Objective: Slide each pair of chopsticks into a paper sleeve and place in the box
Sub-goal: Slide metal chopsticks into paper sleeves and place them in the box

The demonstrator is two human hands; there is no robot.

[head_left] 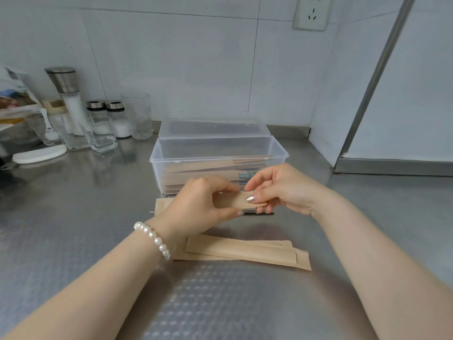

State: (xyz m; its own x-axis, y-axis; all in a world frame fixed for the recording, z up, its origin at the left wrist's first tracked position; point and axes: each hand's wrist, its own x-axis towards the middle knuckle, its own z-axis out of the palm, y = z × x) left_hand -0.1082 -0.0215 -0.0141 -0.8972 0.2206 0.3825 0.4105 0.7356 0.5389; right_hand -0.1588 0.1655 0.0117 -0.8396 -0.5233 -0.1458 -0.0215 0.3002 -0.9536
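Both hands [245, 197] pinch paper sleeve [235, 201]; long axis left-right.

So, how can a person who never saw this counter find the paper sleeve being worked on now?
Start at the clear plastic box standing open at the middle of the steel counter. Just in front of it, the left hand and the right hand pinch one paper sleeve together. Unlike the spare sleeves lying flat nearer the person, it is held.

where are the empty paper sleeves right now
In the head view, the spare paper sleeves lie stacked on the steel counter, just nearer than both hands, front of the clear box.
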